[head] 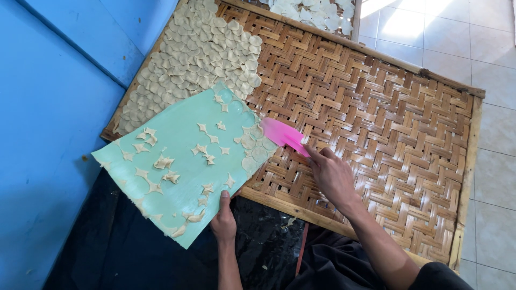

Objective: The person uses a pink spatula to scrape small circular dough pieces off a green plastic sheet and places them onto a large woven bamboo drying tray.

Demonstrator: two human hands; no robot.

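My left hand (224,217) grips the near edge of a pale green board (177,145), held tilted over the woven bamboo tray (376,107). Thin round dough discs (253,150) and small leftover dough scraps (164,161) cling to the board. In my right hand (332,174) is a pink plastic scraper (283,134), its blade touching the board's right edge beside the discs. Many pale dough discs (196,53) lie overlapping in rows on the tray's upper left part.
A blue wall (48,107) rises on the left. White floor tiles (494,134) lie to the right. A second tray with white discs (317,11) sits at the top. Dark cloth (269,252) covers the area below the tray.
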